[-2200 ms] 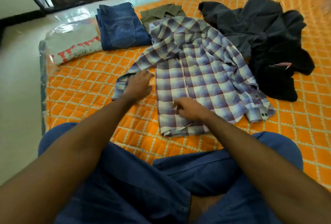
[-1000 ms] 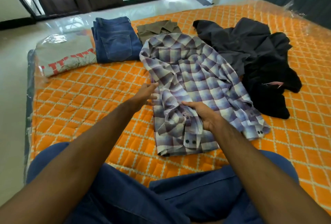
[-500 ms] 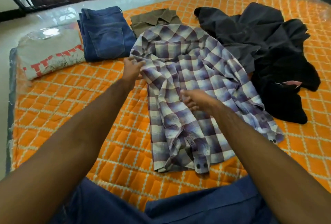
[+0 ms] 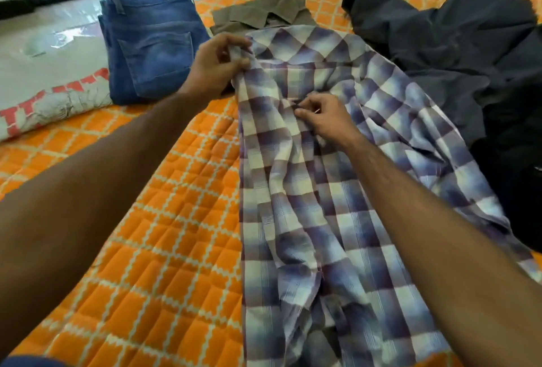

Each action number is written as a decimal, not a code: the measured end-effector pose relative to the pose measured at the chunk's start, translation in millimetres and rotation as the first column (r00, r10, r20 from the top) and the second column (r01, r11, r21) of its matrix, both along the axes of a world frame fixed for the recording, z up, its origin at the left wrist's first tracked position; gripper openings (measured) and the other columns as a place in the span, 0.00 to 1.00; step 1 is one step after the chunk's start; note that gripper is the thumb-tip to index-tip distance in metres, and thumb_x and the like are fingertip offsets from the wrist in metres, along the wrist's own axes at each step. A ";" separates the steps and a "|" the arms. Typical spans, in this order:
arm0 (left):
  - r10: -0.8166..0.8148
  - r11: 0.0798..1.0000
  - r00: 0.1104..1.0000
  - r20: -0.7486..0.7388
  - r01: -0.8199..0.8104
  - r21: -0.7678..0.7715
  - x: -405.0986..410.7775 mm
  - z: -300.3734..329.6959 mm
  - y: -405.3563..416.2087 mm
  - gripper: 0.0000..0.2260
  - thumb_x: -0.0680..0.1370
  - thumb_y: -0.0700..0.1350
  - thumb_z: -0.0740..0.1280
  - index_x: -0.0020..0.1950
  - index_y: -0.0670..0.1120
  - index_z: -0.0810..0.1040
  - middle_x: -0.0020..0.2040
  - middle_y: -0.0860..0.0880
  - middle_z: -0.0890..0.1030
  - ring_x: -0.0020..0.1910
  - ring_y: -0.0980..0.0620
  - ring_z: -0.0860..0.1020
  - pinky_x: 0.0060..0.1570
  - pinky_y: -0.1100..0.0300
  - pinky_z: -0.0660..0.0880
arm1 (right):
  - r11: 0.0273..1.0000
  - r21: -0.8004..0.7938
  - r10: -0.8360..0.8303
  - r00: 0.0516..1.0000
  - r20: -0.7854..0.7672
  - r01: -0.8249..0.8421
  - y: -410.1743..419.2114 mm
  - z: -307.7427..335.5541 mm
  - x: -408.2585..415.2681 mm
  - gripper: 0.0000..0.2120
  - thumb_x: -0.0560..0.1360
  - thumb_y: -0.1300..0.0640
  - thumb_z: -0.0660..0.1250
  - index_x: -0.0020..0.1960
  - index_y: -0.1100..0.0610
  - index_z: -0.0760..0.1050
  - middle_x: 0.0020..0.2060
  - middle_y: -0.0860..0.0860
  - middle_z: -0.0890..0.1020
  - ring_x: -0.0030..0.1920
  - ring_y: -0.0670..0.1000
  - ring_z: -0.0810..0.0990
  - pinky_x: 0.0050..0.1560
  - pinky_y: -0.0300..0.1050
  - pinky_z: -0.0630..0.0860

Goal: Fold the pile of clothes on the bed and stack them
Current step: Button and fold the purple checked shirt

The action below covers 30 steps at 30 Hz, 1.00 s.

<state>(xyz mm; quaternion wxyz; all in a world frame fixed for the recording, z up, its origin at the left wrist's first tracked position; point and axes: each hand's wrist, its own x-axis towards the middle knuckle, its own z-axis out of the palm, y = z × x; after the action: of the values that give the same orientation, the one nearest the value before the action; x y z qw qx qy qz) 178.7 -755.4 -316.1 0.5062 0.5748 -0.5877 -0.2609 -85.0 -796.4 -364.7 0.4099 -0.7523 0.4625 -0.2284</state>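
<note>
Both hands have moved up the checked shirt [image 4: 316, 190] toward its collar since a moment ago. Left of the shirt lie folded jeans [image 4: 152, 44]. At the shirt's near-left shoulder, the left hand [image 4: 214, 70] pinches a bunch of cloth. Lengthwise on the bed [image 4: 146, 249], the shirt points collar away. At its middle the right hand [image 4: 325, 117] pinches fabric. Right of it sits a dark pile [image 4: 457, 53].
</note>
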 end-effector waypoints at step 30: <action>0.041 0.986 0.519 0.854 -0.161 0.050 -14.4 -46.4 -30.6 0.28 0.78 0.47 0.69 0.77 0.51 0.65 0.75 0.44 0.65 0.72 0.39 0.64 0.67 0.42 0.65 | 0.901 -0.211 0.242 0.844 -0.478 -0.378 148.4 -3.8 6.7 0.41 0.76 0.35 0.66 0.81 0.50 0.54 0.78 0.51 0.60 0.76 0.56 0.59 0.77 0.60 0.60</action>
<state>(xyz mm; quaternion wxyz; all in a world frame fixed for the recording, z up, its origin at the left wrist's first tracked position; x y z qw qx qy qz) 164.4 -786.0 -362.4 0.1339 0.6919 -0.7079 0.0464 -78.3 -648.0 -368.6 0.2083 -0.9023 0.3742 -0.0490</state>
